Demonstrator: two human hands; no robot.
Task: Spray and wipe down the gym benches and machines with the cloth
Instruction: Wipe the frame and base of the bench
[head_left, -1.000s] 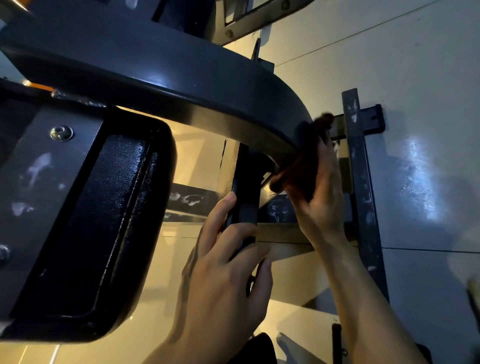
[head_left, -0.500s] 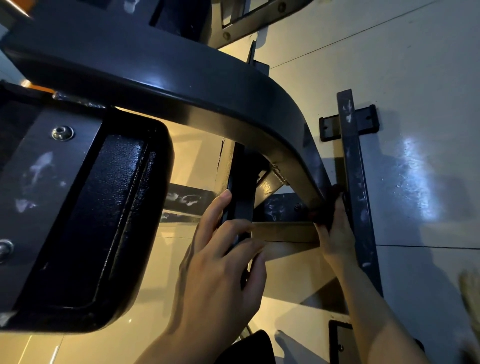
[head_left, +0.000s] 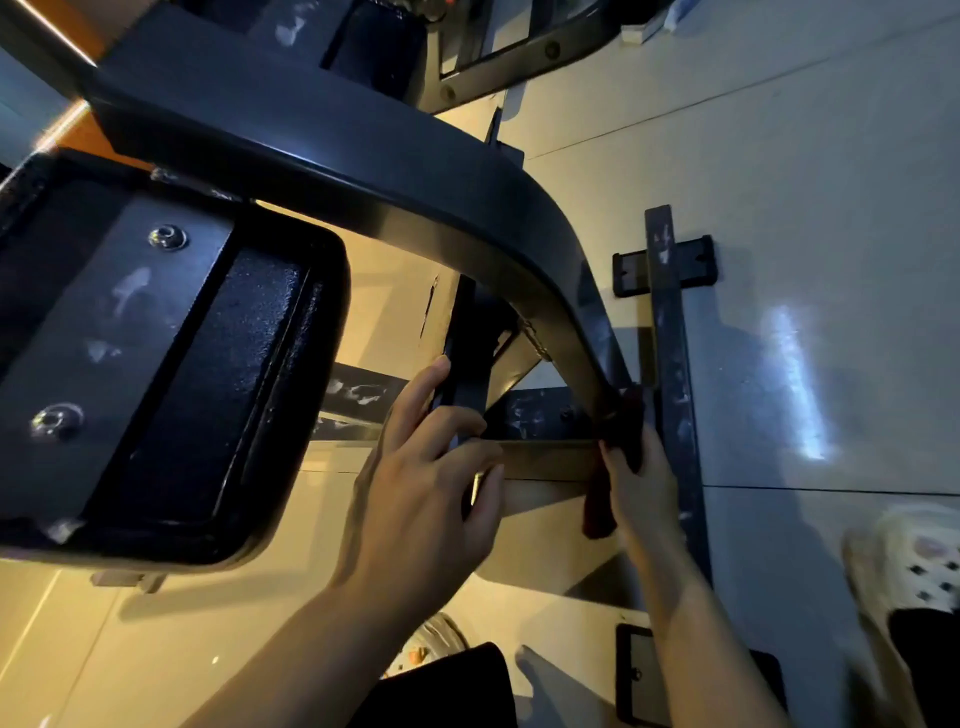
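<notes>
The cloth, dark and soft, sits bunched at the foot of the curved frame arm, where our right hand presses it against the metal with fingers curled round it; a loose tail hangs below. We judge it light and limp, best held wadded in the palm so it follows the tube's edges. Our left hand grips the upright black post, fingers wrapped, steadying us. The machine looks rigid and heavy; its padded seat hangs at left. Below lies a glossy pale tiled floor, dimly lit, likely slick if sprayed.
</notes>
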